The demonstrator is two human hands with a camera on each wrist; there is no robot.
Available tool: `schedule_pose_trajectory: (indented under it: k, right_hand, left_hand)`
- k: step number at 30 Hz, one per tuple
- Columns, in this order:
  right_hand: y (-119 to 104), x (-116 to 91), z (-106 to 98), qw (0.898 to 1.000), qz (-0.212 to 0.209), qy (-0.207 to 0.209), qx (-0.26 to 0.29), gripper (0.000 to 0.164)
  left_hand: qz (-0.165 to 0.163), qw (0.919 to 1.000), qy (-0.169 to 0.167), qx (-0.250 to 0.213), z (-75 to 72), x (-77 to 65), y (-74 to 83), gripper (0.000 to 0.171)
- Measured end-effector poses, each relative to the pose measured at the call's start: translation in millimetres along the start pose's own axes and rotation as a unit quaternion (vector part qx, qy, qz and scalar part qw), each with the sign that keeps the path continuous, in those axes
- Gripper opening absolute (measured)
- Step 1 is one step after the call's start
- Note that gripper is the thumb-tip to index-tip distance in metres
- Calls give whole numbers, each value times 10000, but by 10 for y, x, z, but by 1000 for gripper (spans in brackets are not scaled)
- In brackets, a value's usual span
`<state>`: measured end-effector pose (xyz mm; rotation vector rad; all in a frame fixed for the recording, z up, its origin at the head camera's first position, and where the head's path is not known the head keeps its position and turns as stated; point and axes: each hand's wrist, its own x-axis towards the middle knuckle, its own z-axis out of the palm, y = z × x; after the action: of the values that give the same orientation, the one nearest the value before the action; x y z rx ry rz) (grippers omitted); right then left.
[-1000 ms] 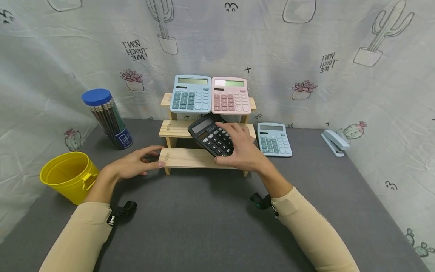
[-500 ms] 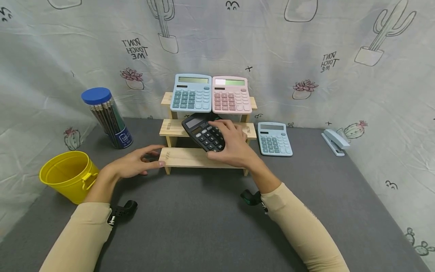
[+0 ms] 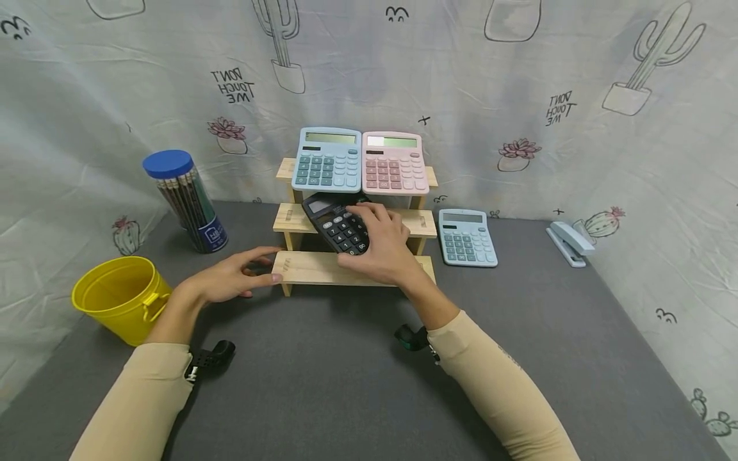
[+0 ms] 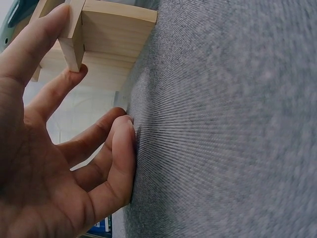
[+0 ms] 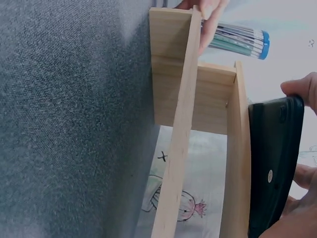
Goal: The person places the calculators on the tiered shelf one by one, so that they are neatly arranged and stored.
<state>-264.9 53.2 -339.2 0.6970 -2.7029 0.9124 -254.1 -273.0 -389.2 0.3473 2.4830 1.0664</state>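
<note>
My right hand [image 3: 382,246] grips a black calculator [image 3: 346,232] by its right side, thumb at the near edge and fingers at the far edge. The calculator is tilted over the middle step of a three-step wooden shelf [image 3: 323,267]; in the right wrist view the calculator's back [image 5: 272,168] lies close against that step. My left hand [image 3: 230,276] pinches the left end of the lowest step between thumb and index finger. Its other fingers are bent near the tabletop in the left wrist view. A blue calculator [image 3: 327,160] and a pink calculator [image 3: 394,163] lean side by side on the top step.
Right of the shelf lies another blue calculator [image 3: 467,237], with a light blue stapler [image 3: 569,243] farther right. To the left stand a blue-lidded tub of pencils [image 3: 187,198] and a yellow bucket [image 3: 121,298]. A printed cloth [image 3: 461,77] hangs behind the grey tabletop [image 3: 323,384].
My right hand has moved left with the black calculator, bringing it farther left over the middle step. The left hand has stayed at the lowest step's end.
</note>
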Motion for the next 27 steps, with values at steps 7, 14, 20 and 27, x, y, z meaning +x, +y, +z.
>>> schedule_pose_trajectory:
  k: [7,14,20,27]
  right_hand:
    - [-39,72,84,9994,275,196,-81,81]
    - [-73,100,58,9987,301,-309,-277,82]
    - [-9,97,-87,9936,5,-1126,4,78]
    - [30,123,-74,9953,-216,-939,60,75]
  left_hand:
    - [-29,10000,-21,8,0,12,-8,85]
    - [-88,9999,-19,83,1,29,16,85]
    - [-117,9999,-36,106,4,7,34,85]
    - [-128,9999,1,110,9,-11,43,86]
